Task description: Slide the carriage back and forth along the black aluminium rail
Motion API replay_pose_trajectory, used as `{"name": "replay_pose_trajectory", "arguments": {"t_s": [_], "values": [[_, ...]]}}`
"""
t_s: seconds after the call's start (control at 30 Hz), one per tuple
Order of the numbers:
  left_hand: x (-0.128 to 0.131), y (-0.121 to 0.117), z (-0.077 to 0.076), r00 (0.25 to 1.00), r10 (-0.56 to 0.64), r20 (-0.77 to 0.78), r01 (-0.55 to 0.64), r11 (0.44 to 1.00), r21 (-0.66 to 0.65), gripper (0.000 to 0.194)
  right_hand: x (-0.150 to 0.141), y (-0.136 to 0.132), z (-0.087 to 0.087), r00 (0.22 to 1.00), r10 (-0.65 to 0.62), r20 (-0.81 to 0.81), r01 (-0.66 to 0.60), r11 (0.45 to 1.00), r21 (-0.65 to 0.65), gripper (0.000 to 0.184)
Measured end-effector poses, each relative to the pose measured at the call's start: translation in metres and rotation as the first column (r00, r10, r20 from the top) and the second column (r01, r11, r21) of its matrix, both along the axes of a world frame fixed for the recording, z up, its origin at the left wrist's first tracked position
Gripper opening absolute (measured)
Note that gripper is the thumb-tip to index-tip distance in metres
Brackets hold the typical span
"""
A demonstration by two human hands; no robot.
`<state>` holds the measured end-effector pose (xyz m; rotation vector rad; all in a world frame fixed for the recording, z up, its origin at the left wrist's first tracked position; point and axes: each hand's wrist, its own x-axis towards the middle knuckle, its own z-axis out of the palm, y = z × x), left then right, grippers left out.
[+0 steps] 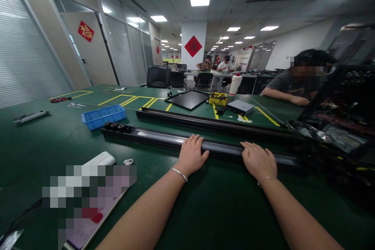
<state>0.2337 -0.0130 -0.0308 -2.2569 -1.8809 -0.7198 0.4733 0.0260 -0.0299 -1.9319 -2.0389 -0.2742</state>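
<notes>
A long black rail with a shiny strip along its top (158, 137) lies across the green table in front of me. My left hand (191, 156) rests over the rail's middle, fingers stretched out on top and thumb apart on the near side. Further right on the same rail lies my right hand (260, 160), fingers extended and not wrapped round it. Several small black parts (117, 125) sit at the rail's left end. Its right end fades into dark shadow. Behind it, roughly parallel, is a second black rail (199, 120).
Left of the rails stands a blue bin (104, 116). Nearer lie a phone (108, 199) and a white device (101, 160). A flat black panel (189, 99), yellow box (218, 98), grey box (240, 107) and white bottle (234, 85) stand beyond. A person (295, 80) sits at right.
</notes>
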Motion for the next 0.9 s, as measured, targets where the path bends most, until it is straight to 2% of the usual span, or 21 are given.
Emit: {"name": "replay_pose_trajectory", "arguments": {"t_s": [0.07, 0.13, 0.2, 0.27, 0.37, 0.43, 0.47, 0.5, 0.57, 0.67, 0.8, 0.9], "values": [[-0.016, 0.008, 0.013, 0.999, 0.001, -0.035, 0.0, 1.0, 0.018, 0.053, -0.004, -0.003, -0.001, 0.998, -0.062, -0.029, 0.063, 0.998, 0.024, 0.047], [-0.046, 0.017, 0.031, 0.994, 0.081, -0.074, -0.076, 0.995, 0.065, 0.052, -0.008, -0.006, -0.002, 0.992, -0.114, -0.062, 0.118, 0.992, 0.053, 0.046], [-0.092, 0.024, 0.05, 0.973, 0.201, -0.117, -0.187, 0.975, 0.118, 0.051, -0.012, -0.009, -0.004, 0.985, -0.146, -0.091, 0.153, 0.985, 0.075, 0.046], [-0.151, 0.023, 0.062, 0.929, 0.327, -0.173, -0.307, 0.942, 0.133, 0.052, -0.014, -0.01, -0.005, 0.981, -0.16, -0.108, 0.171, 0.981, 0.096, 0.046], [-0.24, 0.008, 0.062, 0.841, 0.473, -0.264, -0.477, 0.877, 0.055, 0.058, -0.014, -0.01, -0.007, 0.981, -0.157, -0.118, 0.172, 0.976, 0.133, 0.046], [-0.284, -0.003, 0.052, 0.784, 0.56, -0.268, -0.595, 0.801, -0.067, 0.065, -0.013, -0.008, -0.008, 0.981, -0.15, -0.123, 0.169, 0.974, 0.154, 0.045], [-0.298, -0.007, 0.046, 0.78, 0.573, -0.252, -0.614, 0.778, -0.132, 0.068, -0.013, -0.008, -0.009, 0.981, -0.148, -0.126, 0.168, 0.973, 0.162, 0.044], [-0.307, -0.009, 0.041, 0.786, 0.574, -0.23, -0.615, 0.766, -0.191, 0.068, -0.013, -0.008, -0.009, 0.981, -0.146, -0.127, 0.167, 0.972, 0.168, 0.044], [-0.312, -0.009, 0.031, 0.787, 0.578, -0.214, -0.615, 0.761, -0.206, 0.064, -0.012, -0.008, -0.01, 0.982, -0.142, -0.127, 0.163, 0.971, 0.176, 0.044], [-0.301, -0.005, 0.022, 0.77, 0.615, -0.17, -0.638, 0.749, -0.18, 0.062, -0.012, -0.009, -0.009, 0.983, -0.136, -0.127, 0.158, 0.97, 0.185, 0.044], [-0.288, -0.004, 0.018, 0.768, 0.636, -0.077, -0.638, 0.75, -0.175, 0.058, -0.012, -0.01, -0.007, 0.985, -0.125, -0.121, 0.144, 0.976, 0.161, 0.044], [-0.289, -0.005, 0.02, 0.773, 0.628, -0.09, -0.632, 0.751, -0.19, 0.056, -0.012, -0.01, -0.006, 0.984, -0.128, -0.127, 0.146, 0.979, 0.14, 0.045]]}}
